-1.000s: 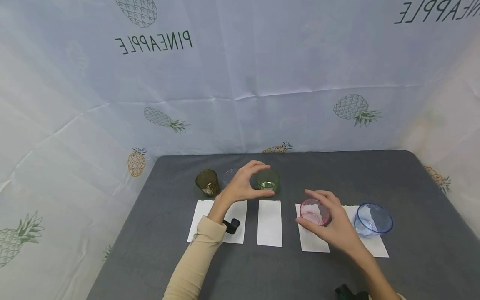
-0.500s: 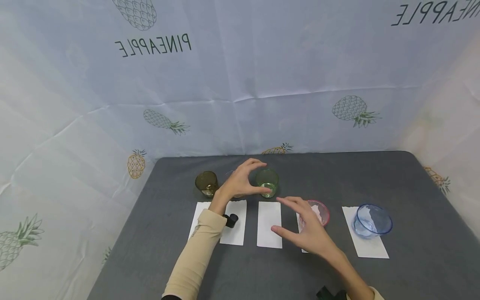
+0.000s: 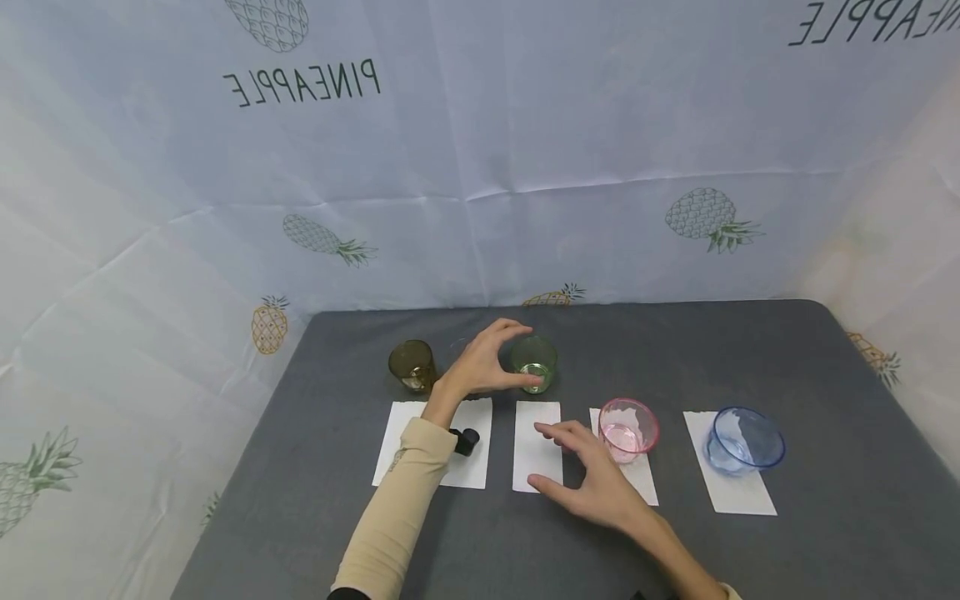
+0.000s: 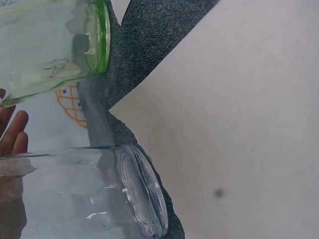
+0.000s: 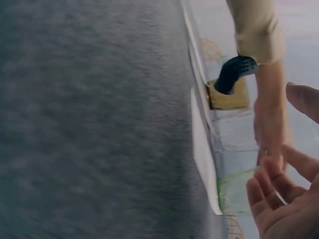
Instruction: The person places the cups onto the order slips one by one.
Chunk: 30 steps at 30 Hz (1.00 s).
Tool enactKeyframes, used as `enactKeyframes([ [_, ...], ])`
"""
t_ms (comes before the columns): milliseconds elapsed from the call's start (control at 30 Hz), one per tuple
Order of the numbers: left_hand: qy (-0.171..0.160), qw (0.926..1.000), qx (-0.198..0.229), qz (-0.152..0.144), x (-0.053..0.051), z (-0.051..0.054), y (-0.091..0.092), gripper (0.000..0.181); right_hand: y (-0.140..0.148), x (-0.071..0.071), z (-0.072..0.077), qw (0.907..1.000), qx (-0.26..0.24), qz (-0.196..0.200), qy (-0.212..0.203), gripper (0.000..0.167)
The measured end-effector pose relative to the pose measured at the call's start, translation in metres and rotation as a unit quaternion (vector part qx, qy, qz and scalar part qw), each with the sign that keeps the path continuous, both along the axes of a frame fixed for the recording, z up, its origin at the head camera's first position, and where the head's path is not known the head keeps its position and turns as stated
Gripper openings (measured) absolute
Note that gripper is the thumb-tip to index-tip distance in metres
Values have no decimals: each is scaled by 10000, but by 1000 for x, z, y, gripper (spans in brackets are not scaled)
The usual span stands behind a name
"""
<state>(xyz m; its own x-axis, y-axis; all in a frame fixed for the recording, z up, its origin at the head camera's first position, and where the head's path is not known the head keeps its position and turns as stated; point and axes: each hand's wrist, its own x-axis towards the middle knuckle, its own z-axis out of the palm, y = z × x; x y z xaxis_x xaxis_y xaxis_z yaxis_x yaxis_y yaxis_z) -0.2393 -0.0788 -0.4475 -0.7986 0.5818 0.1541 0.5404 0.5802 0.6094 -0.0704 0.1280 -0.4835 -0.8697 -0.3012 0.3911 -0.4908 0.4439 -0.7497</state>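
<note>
My left hand [image 3: 483, 362] hangs by the green glass [image 3: 536, 367] at the back of the table, thumb and fingers spread in a wide curve. In the head view its thumb overlaps the glass's near side; no firm grip shows. A clear glass [image 4: 79, 191] stands beside the green one, mostly covered by that hand in the head view. My right hand [image 3: 596, 483] hovers over the front right part of the middle white paper [image 3: 536, 442], fingers parted, holding nothing. Just right of it, a pink-rimmed glass [image 3: 628, 427] stands upright on another paper [image 3: 641, 482].
A blue glass [image 3: 742, 442] stands on the rightmost paper [image 3: 738, 496]. At the back left is a brown glass [image 3: 412, 365]. More white paper [image 3: 468, 471] lies under the left forearm, which wears a black wrist device [image 3: 466, 442]. A pineapple-print cloth [image 3: 480, 150] hangs behind the grey table [image 3: 840, 467].
My right hand has let go of the pink-rimmed glass and moved left, away from it, to the middle paper. My left hand has barely shifted beside the green glass.
</note>
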Motion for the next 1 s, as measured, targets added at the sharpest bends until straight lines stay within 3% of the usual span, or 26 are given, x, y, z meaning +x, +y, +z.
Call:
enactKeyframes([
  [367,-178,9998,43,85,-2,-4,-1,84,-4,6,-18,9983,342,-428,-182,55],
  [633,-230,9997,-56,75,-2,-4,-1,85,-8,9,-25,9931,644,-963,-195,55],
  [1000,-259,9993,-257,107,1,-1,1,88,-14,13,-30,9873,888,-1296,-228,59],
])
